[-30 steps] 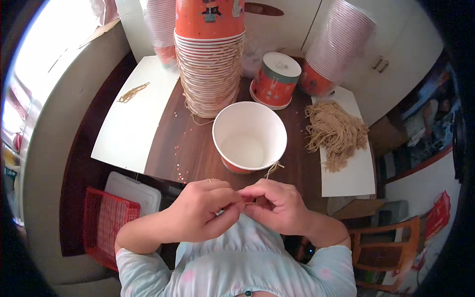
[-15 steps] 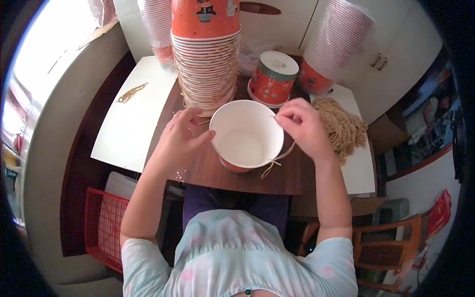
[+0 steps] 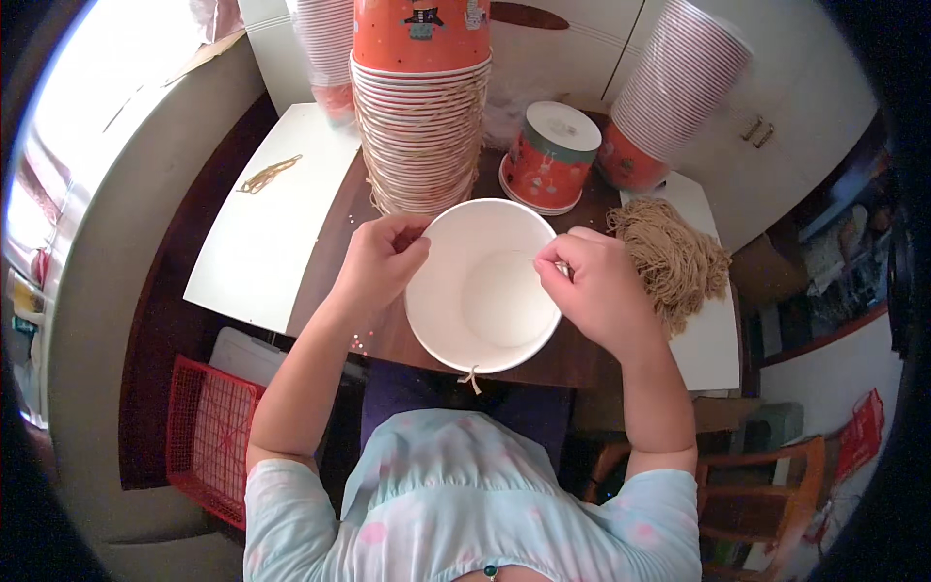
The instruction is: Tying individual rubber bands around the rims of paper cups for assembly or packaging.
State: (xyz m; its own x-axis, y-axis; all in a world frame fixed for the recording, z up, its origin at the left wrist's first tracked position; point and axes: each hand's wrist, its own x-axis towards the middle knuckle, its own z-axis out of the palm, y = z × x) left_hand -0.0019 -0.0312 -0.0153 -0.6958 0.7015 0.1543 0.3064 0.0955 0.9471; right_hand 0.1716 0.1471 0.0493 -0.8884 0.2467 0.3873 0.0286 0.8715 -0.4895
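Observation:
A paper bucket, white inside, is tipped with its mouth toward me at the table's front edge. A knotted string hangs at the near side of its rim. My left hand is closed, thumb and fingers pinching at the bucket's left rim. On the right, my right hand is also closed in a pinch by the rim; a tiny pale tip pokes out from its fingers over the opening, too small to name. My fingers hide what else they grip.
Behind the bucket rises a tall stack of orange buckets with strings. An upturned orange bucket and a plastic-wrapped stack stand back right. A heap of tan strings lies right, a few strings left. A red basket sits lower left.
The bucket has turned and tilted further toward me, its knot moving from the right front to the near middle. My left hand has gone from open to pinching the rim; my right hand sits slightly lower.

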